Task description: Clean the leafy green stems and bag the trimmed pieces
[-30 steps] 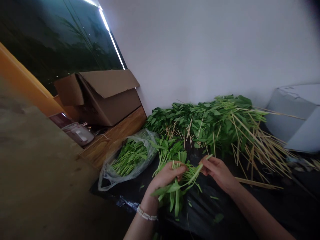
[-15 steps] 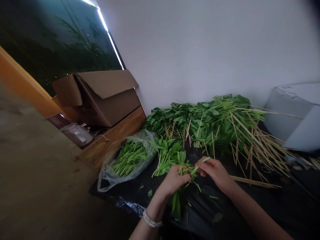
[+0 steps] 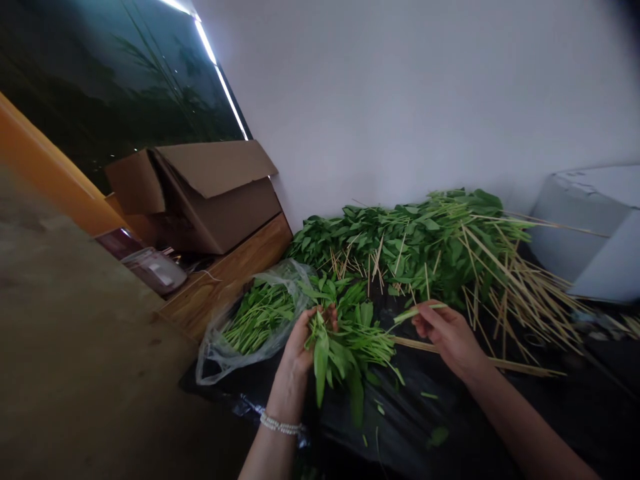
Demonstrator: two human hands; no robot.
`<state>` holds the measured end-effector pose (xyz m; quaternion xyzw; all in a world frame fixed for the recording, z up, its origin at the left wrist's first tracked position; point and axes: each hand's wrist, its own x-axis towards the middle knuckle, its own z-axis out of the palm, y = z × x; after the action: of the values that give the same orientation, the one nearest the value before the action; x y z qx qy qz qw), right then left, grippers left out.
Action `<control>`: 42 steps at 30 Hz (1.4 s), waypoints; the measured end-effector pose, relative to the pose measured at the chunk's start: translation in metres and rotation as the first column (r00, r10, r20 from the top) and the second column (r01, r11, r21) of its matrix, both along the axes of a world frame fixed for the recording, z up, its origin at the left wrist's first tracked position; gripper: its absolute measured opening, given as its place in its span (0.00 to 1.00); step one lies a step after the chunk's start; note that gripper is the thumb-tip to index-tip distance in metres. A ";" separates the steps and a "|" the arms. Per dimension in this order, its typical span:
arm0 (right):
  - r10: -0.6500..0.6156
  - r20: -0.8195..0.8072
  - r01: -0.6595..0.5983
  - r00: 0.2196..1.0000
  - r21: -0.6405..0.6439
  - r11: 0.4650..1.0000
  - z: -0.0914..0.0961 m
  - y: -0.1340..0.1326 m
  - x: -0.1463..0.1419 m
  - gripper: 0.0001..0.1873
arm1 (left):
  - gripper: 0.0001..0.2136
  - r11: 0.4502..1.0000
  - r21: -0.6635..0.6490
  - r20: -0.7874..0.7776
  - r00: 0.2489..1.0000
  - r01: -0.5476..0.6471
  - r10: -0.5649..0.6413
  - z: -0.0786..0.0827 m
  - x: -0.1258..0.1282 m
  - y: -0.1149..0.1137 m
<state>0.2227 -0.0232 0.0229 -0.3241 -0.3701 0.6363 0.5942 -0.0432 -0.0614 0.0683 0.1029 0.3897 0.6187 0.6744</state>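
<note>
Toward the near edge of the black plastic sheet [image 3: 405, 427], our left hand [image 3: 299, 343] is curled around leafy greens [image 3: 322, 363], while our right hand [image 3: 453, 333] pinches a green stalk [image 3: 407, 315]. At the left edge, a portion already sits in a clear plastic bag [image 3: 214, 369]; along the far edge, we judge the larger share remains, a long leafy heap [image 3: 400, 230].

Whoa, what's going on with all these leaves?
Somebody is handling leafy greens with bare hands. The left hand holds a bunch of them, and the right hand pinches a short piece of green stem. More greens sit in an open clear plastic bag to the left, and a big leafy heap lies behind, by the wall.
</note>
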 end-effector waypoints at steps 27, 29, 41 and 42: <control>0.172 -0.161 -0.179 0.972 -0.035 0.983 0.008 0.000 0.004 0.11 | 0.30 0.706 0.398 -0.917 0.238 0.586 0.320 -0.002 0.090 -0.004; 0.301 -0.066 -0.303 0.951 -0.012 0.953 0.008 -0.008 -0.004 0.11 | 0.20 0.700 0.424 -0.899 0.358 0.575 0.251 -0.001 0.095 -0.008; 0.341 0.097 -0.339 0.935 -0.036 0.940 0.006 -0.003 0.007 0.14 | 0.14 0.619 0.000 -0.994 0.067 0.786 -0.085 0.036 0.057 -0.078; 0.349 0.106 -0.347 0.931 -0.034 0.937 0.006 -0.003 0.006 0.13 | 0.14 0.548 -0.082 -0.996 -0.047 0.832 -0.079 0.033 0.056 -0.084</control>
<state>0.2291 -0.0267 0.0292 -0.2925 -0.4492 0.7153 0.4483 0.0128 -0.1451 0.1015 0.7964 0.4376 0.1901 0.3717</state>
